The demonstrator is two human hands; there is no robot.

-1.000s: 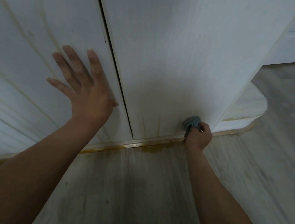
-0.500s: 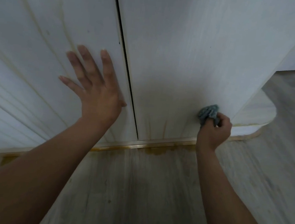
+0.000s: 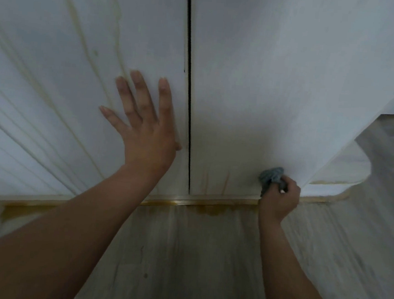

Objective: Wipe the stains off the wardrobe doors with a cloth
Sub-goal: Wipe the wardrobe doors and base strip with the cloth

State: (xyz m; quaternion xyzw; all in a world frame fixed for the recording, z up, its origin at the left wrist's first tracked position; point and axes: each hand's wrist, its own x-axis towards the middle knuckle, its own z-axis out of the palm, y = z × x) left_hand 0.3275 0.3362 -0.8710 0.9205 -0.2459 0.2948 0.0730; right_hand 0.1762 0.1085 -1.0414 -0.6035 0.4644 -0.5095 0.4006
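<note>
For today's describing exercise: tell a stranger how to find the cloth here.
Start at the white wardrobe's right door and follow it down to its bottom edge. There the right hand grips a bunched cloth against the door. It is the only grey-blue, crumpled thing among flat white panels.

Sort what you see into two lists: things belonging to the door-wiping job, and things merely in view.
Belongs to the job: grey cloth, gripped by the right hand; right door with brownish streaks near its foot; left door, with the left hand flat on it.
Merely in view: wooden floor; rounded white ledge at right.
</note>
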